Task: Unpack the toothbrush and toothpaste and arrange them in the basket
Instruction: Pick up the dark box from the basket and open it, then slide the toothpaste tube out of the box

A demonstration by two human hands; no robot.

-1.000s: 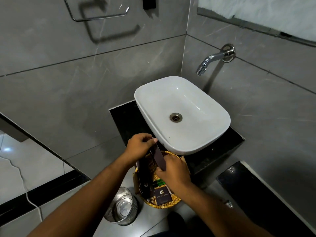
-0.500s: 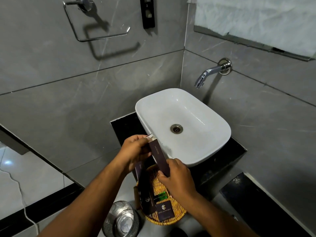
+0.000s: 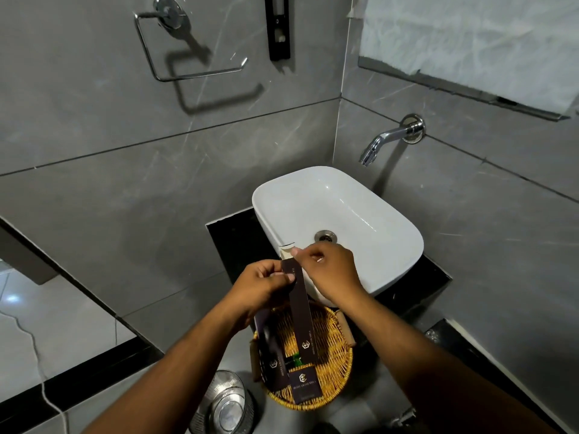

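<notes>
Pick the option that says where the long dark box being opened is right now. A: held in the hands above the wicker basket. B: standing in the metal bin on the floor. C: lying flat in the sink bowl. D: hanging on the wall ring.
A: the left hand grips the long dark box near its top while the right hand pulls its flap, and the box's lower end hangs over the wicker basket.
</notes>
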